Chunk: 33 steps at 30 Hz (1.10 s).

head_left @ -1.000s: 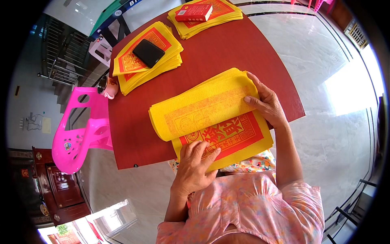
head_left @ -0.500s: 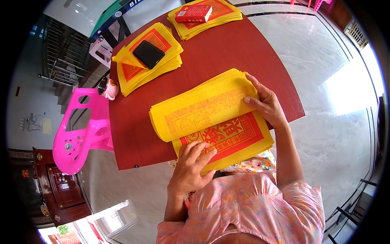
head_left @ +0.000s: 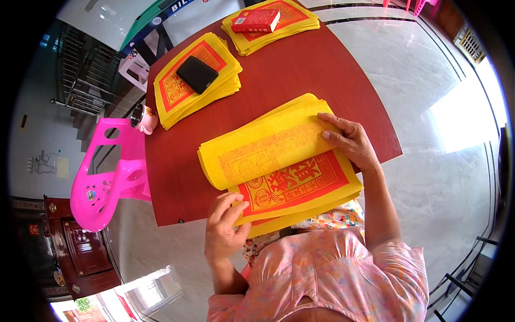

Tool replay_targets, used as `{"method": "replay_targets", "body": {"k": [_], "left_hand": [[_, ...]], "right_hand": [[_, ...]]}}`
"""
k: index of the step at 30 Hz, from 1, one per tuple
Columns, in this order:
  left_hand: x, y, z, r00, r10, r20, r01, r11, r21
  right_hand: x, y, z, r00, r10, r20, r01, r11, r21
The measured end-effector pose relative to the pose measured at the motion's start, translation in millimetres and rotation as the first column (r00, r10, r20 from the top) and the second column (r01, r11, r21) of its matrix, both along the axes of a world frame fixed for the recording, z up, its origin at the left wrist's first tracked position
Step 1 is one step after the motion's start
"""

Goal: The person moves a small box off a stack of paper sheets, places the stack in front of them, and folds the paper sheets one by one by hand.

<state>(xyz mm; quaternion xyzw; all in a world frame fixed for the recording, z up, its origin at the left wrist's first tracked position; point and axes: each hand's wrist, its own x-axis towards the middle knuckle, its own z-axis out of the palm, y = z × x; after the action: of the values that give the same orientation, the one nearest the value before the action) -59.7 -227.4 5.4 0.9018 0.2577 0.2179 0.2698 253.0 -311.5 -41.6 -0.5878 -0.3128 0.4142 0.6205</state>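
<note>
A stack of yellow paper sheets (head_left: 276,142) with red printed panels and gold characters lies at the table's near edge. Its upper sheets are bent back in a loose roll, exposing a red printed sheet (head_left: 300,182) below. My right hand (head_left: 351,142) grips the roll's right end, thumb on top; some fingertips are hidden. At the stack's lower left corner is my left hand (head_left: 228,225), fingers bent and apart from the thumb, fingertips touching the paper edge. Under that corner, the sheets' lower edges stand slightly apart.
On the red table (head_left: 289,70), a black phone (head_left: 197,74) rests on a second yellow stack (head_left: 225,88). A red box (head_left: 256,20) sits on a third stack (head_left: 306,24). A pink cup (head_left: 144,119) and a pink chair (head_left: 104,188) are at the left.
My left hand has moved left, off the printed panel to the corner, and lower edges have spread apart. My right hand shifted slightly down. A raised sheet under the phone now lies flat.
</note>
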Motion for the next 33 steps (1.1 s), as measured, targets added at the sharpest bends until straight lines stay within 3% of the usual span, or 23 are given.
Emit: {"method": "replay_targets", "body": {"k": [6,8,15,20,22,24,26,30,33], "left_hand": [[-8,8,-1,0.983,0.112,0.143,-0.118,0.992,0.039],[-9,9,-3,0.963,0.138,0.229,-0.131,0.99,-0.045],[-2,13,-6,0.935,0.238,0.264,-0.228,0.971,-0.066],[9,17,-5,0.872,0.352,0.339,-0.299,0.933,-0.2],[10,21,-7,0.867,0.363,0.342,-0.32,0.931,-0.177],[12,23,-9,0.861,0.374,0.344,-0.341,0.927,-0.154],[14,26,-12,0.826,0.383,0.415,-0.318,0.923,-0.218],[12,24,-17,0.827,0.427,0.365,-0.373,0.903,-0.212],[19,17,-14,0.743,0.49,0.457,-0.382,0.87,-0.312]], "right_hand": [[-1,-1,1,1.0,0.02,-0.019,-0.019,0.999,0.031],[0,-1,0,1.0,0.026,-0.014,-0.026,0.999,0.04],[3,-3,2,1.0,0.019,0.013,-0.019,1.0,0.02],[-1,-5,12,0.998,-0.061,0.014,0.061,0.998,0.013],[4,-4,1,0.997,-0.024,-0.074,0.029,0.998,0.063],[8,-6,-6,0.998,-0.018,-0.054,0.018,1.0,0.007],[9,-7,-10,0.996,-0.033,-0.087,0.034,0.999,0.016],[2,-6,2,0.998,0.042,-0.043,-0.038,0.995,0.092],[5,-4,-2,0.992,0.078,-0.099,-0.072,0.995,0.065]]}}
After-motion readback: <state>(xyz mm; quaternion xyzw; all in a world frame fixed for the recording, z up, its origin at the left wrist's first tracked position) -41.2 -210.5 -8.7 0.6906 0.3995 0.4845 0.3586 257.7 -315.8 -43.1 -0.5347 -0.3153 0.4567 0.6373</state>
